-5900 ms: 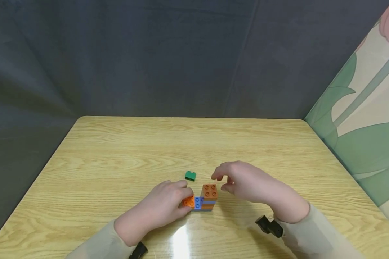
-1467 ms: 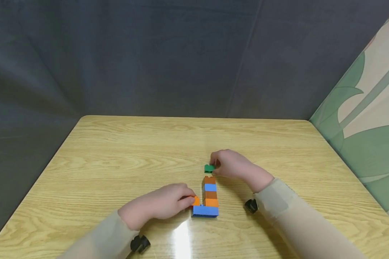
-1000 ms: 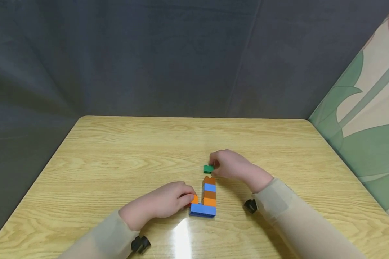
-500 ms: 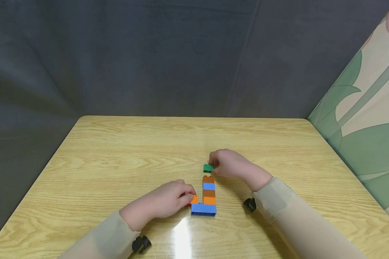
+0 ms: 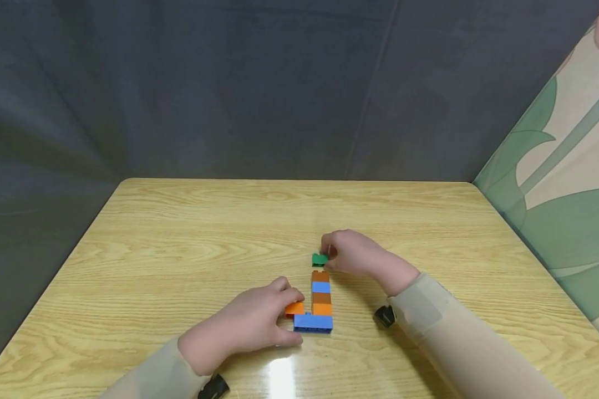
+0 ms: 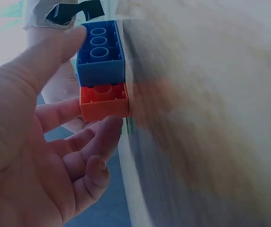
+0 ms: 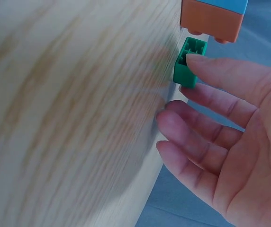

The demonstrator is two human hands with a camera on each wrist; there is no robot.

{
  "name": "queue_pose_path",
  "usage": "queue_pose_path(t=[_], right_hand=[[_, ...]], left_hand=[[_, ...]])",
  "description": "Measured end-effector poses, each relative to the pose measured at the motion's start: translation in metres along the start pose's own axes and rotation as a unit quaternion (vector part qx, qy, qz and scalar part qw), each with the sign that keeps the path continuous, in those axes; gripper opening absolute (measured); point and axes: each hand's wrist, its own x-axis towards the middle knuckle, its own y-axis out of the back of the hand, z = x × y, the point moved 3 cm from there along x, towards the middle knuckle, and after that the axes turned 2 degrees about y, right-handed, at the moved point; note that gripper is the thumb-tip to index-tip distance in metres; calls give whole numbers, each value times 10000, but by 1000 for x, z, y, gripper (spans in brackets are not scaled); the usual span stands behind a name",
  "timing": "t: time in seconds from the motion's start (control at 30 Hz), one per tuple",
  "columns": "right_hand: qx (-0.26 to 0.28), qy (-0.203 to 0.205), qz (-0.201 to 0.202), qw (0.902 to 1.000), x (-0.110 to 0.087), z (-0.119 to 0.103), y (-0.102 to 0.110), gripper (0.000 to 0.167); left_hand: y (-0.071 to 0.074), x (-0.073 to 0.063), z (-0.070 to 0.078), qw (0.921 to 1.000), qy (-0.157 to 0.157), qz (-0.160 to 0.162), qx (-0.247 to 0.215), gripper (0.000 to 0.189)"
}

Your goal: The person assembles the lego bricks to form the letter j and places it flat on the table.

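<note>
A model of toy building bricks lies on its side in the head view. Its long blue brick (image 5: 313, 323) turns its hollow underside to the person. A row of orange, brown, blue and brown bricks (image 5: 321, 293) runs away from it, and a single orange brick (image 5: 295, 308) sits at its left end. Around that left end my left hand (image 5: 249, 321) is spread, thumb near the blue brick (image 6: 100, 52), fingers by the orange one (image 6: 104, 106). Thumb and forefinger of my right hand (image 5: 354, 253) pinch a small green brick (image 7: 188, 66), hollow side towards the brown studs.
The bricks lie on a wood-grain table (image 5: 204, 221). Behind it hangs a dark cloth (image 5: 254, 88), and a flower-patterned panel (image 5: 574, 166) lines the right side. A black wrist mount (image 5: 385, 316) sits under the right sleeve.
Since the earliest frame the upright model has been tipped away onto its side. My right hand has taken the green brick, now behind the model. My left thumb and fingers have just spread apart.
</note>
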Motion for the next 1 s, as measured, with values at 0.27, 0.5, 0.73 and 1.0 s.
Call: queue_pose_path(t=[0.27, 0.5, 0.73, 1.0], right_hand=[[26, 97, 17, 9999, -1, -2, -1, 14], [106, 158, -17, 9998, -2, -2, -2, 15], [147, 192, -22, 9997, -2, -1, -2, 15], [108, 231, -20, 9997, -2, -1, -3, 14]], left_hand=[[-1, 1, -1, 9997, -51, 172, 141, 46], [0, 2, -2, 9995, -20, 150, 281, 44], [0, 3, -1, 9990, 0, 209, 407, 40], [1, 3, -1, 9988, -9, 198, 438, 40]])
